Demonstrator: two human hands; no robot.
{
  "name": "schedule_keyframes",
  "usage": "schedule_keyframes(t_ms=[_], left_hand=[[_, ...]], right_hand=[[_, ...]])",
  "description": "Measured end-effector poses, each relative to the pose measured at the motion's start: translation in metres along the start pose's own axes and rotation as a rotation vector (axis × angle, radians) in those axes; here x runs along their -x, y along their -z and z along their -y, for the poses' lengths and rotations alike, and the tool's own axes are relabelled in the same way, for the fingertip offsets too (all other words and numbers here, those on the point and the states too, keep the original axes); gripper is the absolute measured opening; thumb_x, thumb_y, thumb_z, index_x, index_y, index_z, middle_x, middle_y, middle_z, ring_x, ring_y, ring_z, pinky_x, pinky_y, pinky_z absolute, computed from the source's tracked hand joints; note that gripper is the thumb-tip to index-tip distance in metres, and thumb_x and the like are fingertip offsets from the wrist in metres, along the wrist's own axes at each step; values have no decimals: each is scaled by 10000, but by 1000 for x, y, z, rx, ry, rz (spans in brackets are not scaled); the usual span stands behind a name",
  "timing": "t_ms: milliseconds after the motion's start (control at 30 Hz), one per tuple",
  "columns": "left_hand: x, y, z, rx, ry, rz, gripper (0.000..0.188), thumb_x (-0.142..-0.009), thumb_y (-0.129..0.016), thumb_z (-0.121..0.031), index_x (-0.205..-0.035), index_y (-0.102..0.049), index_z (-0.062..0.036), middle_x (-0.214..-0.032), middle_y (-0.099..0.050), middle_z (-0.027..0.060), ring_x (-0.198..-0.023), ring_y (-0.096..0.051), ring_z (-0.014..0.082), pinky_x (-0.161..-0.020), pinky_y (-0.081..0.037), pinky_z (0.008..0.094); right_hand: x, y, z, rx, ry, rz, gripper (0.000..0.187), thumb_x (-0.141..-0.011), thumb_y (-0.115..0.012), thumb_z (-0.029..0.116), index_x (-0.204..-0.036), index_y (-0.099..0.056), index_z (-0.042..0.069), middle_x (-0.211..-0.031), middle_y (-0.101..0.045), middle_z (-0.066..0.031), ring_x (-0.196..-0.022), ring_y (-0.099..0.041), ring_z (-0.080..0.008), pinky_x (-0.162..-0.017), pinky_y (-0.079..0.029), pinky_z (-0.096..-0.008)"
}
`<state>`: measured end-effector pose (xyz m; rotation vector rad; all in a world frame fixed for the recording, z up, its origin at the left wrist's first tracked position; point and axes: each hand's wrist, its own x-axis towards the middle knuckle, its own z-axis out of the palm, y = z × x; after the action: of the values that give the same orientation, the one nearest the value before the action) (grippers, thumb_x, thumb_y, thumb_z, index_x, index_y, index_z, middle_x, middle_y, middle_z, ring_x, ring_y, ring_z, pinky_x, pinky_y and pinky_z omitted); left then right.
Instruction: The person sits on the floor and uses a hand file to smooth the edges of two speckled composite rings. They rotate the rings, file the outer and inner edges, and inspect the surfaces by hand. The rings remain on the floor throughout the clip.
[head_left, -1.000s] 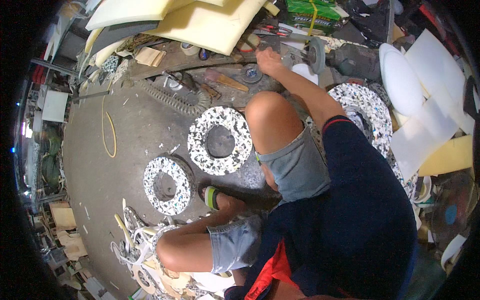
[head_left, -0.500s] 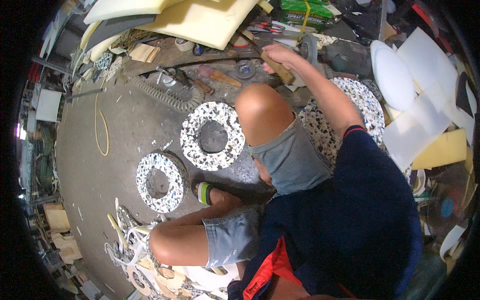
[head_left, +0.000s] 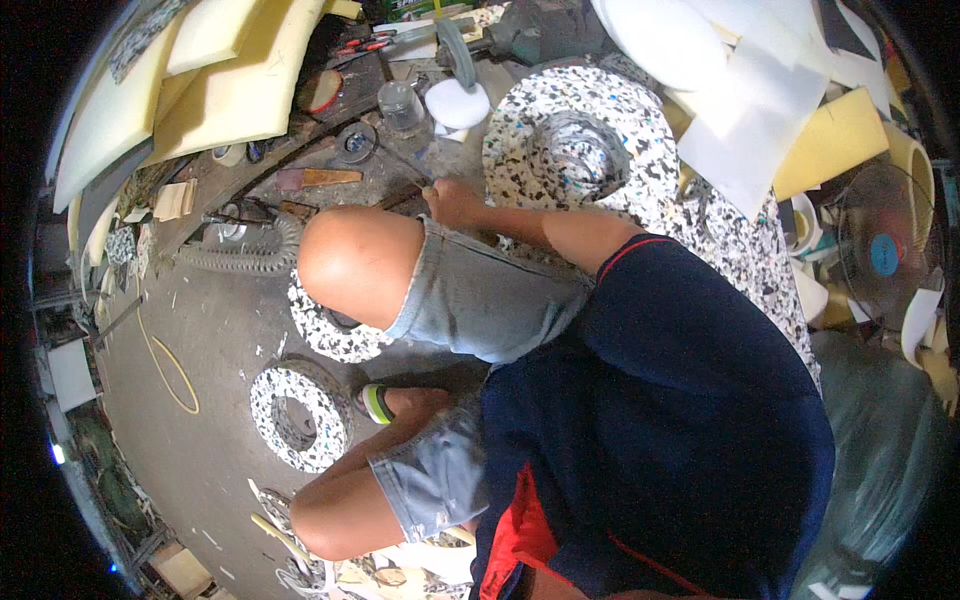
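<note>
My right hand [head_left: 455, 205] is closed beside my raised knee, at the near edge of a large speckled foam disc [head_left: 512, 115]. It grips a thin, dark, long-bladed tool [head_left: 405, 165] that looks like a knife and points away to the upper left; its handle is covered by my fingers. Round foam of the same black-and-white kind sits in the middle of the disc. One speckled foam ring [head_left: 345, 345] lies partly hidden under my knee. Another foam ring [head_left: 265, 410] rests on the floor near my sandalled foot. My left hand is outside the picture.
A wooden-handled tool [head_left: 330, 177], a round tin [head_left: 356, 143], a glass jar [head_left: 401, 106] and a white disc [head_left: 458, 103] lie beyond my knee. Yellow foam sheets [head_left: 235, 90] overhang the far left. A coiled hose [head_left: 240, 258] and foam scraps lie on the floor.
My view has turned toward the right. My right hand has come back from the cluttered bench to beside my knee, still gripping the tool. The large foam disc is now more exposed.
</note>
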<state>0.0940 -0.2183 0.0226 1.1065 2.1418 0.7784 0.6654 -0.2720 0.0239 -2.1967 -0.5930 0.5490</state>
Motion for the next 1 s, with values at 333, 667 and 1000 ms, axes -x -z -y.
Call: schedule_keyframes(t_ms=[333,667,1000], left_hand=[[17,95,-190,334,-286,-193,643,-1035,-511,-511,-1365,-576,38,-1388,-589,210,-1307,-553,311,-1114,-432,469],[187,-18,-421,488,-617,1097,697,-1053,-448,-531,-1528,-377,-27,-1520,-459,185,-1389,-470,315,-1173,-353,453],[263,-105,-435,554,-440,1596,465,-1036,-536,-461,-1142,-602,-13,-1066,-717,163,-1117,-649,297,-1005,-488,463]], right_hand=[[36,54,26,-175,356,-37,344,-911,-672,251,-1148,-659,1,-1041,-711,-234,-957,-709,-369,-847,-547,-452],[110,116,254,-355,943,-247,174,-792,-674,73,-961,-654,31,-954,-621,-162,-966,-611,-344,-801,-506,-437],[126,324,47,43,744,-761,264,-929,-620,260,-1022,-720,34,-870,-726,-134,-819,-705,-281,-735,-553,-413]])
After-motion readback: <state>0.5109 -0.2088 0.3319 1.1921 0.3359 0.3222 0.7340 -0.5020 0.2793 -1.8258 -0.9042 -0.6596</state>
